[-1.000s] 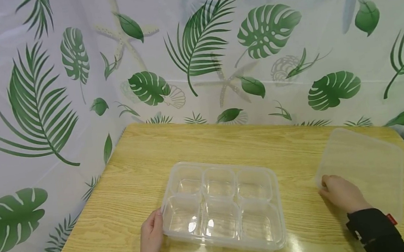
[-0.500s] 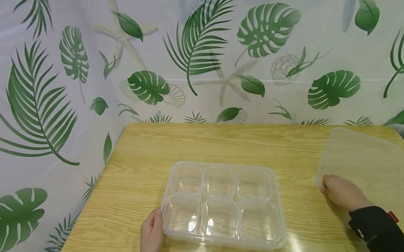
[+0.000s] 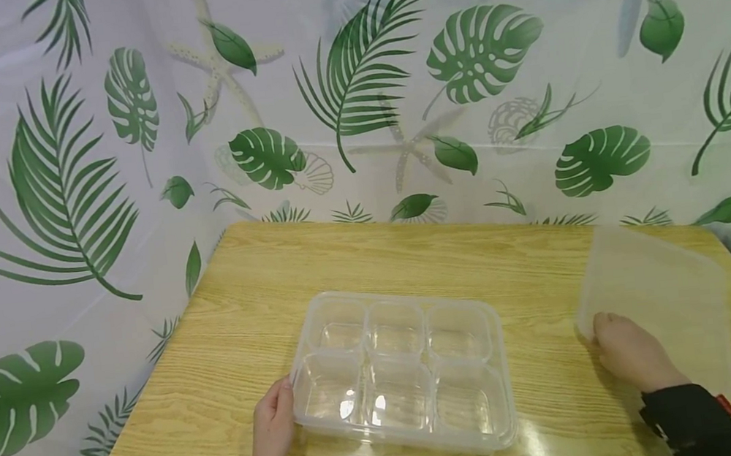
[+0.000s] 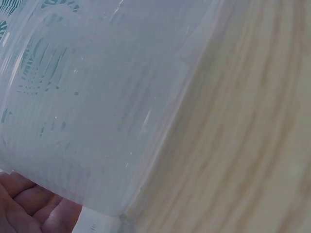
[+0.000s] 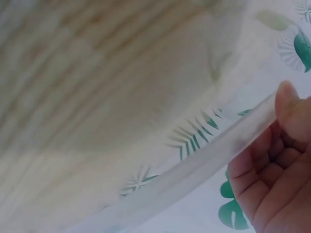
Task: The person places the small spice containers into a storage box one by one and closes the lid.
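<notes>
A clear plastic food container with several compartments stands on the table, and I see nothing in its compartments. My left hand holds its left side, thumb at the rim. In the left wrist view, the container's wall fills much of the picture, with the left hand's curled fingers beside it. Off to the right, my right hand pinches the left edge of a translucent flat lid. The right wrist view shows the lid's edge between the thumb and fingers of the right hand.
The wooden table runs back to a white cloth backdrop printed with green leaves, starfish and shells. More of this cloth hangs along the left side. Bare table top lies between the container and the lid.
My right hand has moved slightly right with the lid, whose far-left corner now sits a little higher in view. The left hand and the container have stayed in place.
</notes>
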`<state>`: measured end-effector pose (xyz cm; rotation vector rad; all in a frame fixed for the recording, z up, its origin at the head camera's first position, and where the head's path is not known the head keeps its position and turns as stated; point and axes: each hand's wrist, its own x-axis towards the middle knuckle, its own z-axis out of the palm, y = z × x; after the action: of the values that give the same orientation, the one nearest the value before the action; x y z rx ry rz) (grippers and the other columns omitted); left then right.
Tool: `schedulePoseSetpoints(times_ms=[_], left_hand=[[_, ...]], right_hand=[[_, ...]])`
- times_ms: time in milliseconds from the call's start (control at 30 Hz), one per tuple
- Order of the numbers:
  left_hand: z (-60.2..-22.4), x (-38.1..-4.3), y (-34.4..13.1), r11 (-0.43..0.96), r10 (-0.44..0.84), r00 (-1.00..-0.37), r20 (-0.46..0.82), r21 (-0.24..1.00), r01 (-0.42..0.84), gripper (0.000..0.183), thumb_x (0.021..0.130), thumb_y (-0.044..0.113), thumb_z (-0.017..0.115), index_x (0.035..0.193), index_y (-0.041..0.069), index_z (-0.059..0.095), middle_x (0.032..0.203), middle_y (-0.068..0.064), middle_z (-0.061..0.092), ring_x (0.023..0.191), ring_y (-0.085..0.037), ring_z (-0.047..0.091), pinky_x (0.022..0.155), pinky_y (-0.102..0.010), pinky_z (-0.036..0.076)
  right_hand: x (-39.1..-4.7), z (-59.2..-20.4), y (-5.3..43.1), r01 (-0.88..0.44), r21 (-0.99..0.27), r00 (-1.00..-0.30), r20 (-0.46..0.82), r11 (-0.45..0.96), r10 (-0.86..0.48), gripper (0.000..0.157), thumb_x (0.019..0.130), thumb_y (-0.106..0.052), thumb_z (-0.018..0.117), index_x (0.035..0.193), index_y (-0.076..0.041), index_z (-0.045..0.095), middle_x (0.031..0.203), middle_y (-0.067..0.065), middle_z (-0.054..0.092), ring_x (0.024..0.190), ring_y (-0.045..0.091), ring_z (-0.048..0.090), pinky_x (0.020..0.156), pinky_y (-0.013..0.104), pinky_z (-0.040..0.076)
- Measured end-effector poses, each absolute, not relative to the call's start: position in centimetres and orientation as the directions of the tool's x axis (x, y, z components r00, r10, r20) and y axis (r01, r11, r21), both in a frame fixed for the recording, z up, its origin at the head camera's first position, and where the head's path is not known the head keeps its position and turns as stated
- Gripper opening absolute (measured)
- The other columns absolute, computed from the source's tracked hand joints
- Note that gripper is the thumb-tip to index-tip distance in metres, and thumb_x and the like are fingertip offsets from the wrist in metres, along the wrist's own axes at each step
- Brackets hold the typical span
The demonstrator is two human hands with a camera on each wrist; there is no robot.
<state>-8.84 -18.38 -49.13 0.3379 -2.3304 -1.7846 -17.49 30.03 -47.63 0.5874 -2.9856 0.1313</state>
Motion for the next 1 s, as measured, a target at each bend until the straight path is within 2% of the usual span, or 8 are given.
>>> schedulePoseSetpoints(times_ms=[333,600,667,833,900,1000], left_hand=[[-48.9,-8.8,-18.4,0.245,-0.292,-0.956,0.008,0.967,-0.067,0.035,0.096,0.016,0.036,0.112,-0.010,0.054,0.107,-0.023,0.057,0.100,-0.031,0.054,0.082,-0.039,0.045],[-49.0,-8.9,-18.4,0.259,-0.300,-0.954,-0.003,0.962,-0.084,0.036,0.096,0.017,0.036,0.111,-0.009,0.055,0.106,-0.022,0.058,0.100,-0.031,0.055,0.082,-0.039,0.045],[-49.0,-8.8,-18.5,0.259,-0.297,-0.955,0.000,0.963,-0.081,0.036,0.096,0.018,0.036,0.110,-0.010,0.055,0.106,-0.023,0.058,0.100,-0.031,0.054,0.083,-0.040,0.045],[-49.2,-8.8,-18.5,0.256,-0.294,-0.956,-0.004,0.963,-0.083,0.038,0.096,0.021,0.036,0.111,-0.010,0.055,0.106,-0.023,0.058,0.099,-0.031,0.055,0.082,-0.041,0.045],[-49.2,-8.9,-18.5,0.257,-0.293,-0.956,-0.004,0.963,-0.083,0.038,0.096,0.020,0.036,0.111,-0.010,0.054,0.106,-0.023,0.058,0.100,-0.032,0.054,0.082,-0.041,0.045],[-49.2,-8.8,-18.5,0.250,-0.290,-0.957,0.001,0.965,-0.075,0.037,0.096,0.019,0.036,0.111,-0.010,0.054,0.106,-0.024,0.057,0.100,-0.032,0.054,0.082,-0.040,0.045]], right_hand=[[-16.5,-46.2,28.6,-0.413,-0.043,-0.895,0.205,0.910,-0.397,0.027,0.069,0.015,0.061,0.072,0.000,0.039,0.064,0.009,0.041,0.059,0.027,0.047,0.050,0.032,0.036],[-16.1,-46.2,27.5,-0.525,0.038,-0.781,0.377,0.851,-0.499,0.040,0.059,0.015,0.069,0.068,-0.003,0.035,0.060,0.005,0.034,0.053,0.019,0.039,0.047,0.028,0.029],[-16.1,-46.1,27.2,-0.546,0.066,-0.748,0.410,0.835,-0.521,0.027,0.081,0.004,0.058,0.069,-0.003,0.035,0.060,0.005,0.032,0.053,0.018,0.036,0.047,0.028,0.028],[-15.8,-45.8,26.3,-0.555,0.076,-0.728,0.438,0.829,-0.528,0.028,0.081,0.005,0.059,0.069,-0.003,0.035,0.062,0.005,0.031,0.053,0.016,0.032,0.047,0.027,0.025],[-15.7,-45.7,26.0,-0.546,0.064,-0.739,0.433,0.835,-0.516,0.042,0.057,0.014,0.071,0.068,-0.004,0.035,0.061,0.004,0.031,0.053,0.016,0.032,0.047,0.026,0.024],[-15.6,-45.6,25.8,-0.533,0.052,-0.752,0.428,0.845,-0.501,0.040,0.058,0.014,0.071,0.068,-0.003,0.035,0.060,0.004,0.032,0.053,0.015,0.032,0.046,0.026,0.025]])
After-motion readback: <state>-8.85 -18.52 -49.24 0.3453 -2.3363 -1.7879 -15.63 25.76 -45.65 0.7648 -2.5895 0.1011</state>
